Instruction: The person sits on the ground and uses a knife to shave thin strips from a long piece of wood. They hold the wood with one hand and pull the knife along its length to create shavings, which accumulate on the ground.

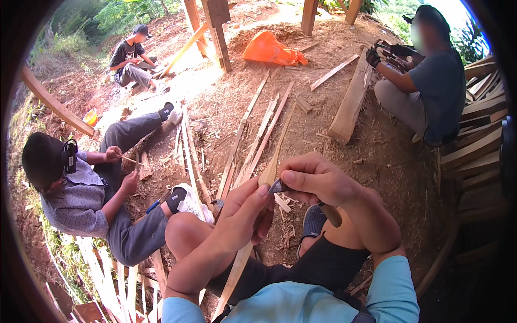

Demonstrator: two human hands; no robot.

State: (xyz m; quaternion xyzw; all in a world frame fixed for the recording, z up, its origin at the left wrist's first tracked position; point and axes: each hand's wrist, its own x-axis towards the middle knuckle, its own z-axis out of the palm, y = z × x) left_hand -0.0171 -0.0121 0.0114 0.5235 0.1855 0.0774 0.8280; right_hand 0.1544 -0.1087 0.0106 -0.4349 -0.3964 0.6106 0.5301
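A long, pale strip of wood (273, 164) runs from my lap out past my fingers, thin at its far end. My left hand (245, 212) is closed around it, thumb on top, just above my knees. In my right hand (318, 177) is a knife (276, 187), pinched near its dark blade. The blade lies against the strip beside my left thumb. Its brown handle (332, 215) sticks out below my right wrist. Some of my right fingers are hidden behind the hand.
A person (81, 188) sits close on the left holding a thin stick; another person (134, 59) sits farther back. At the right, a gloved person (431, 81) sits by a thick beam (350, 105). Wooden strips (264, 134), shavings and an orange sheet (272, 49) lie on the dirt.
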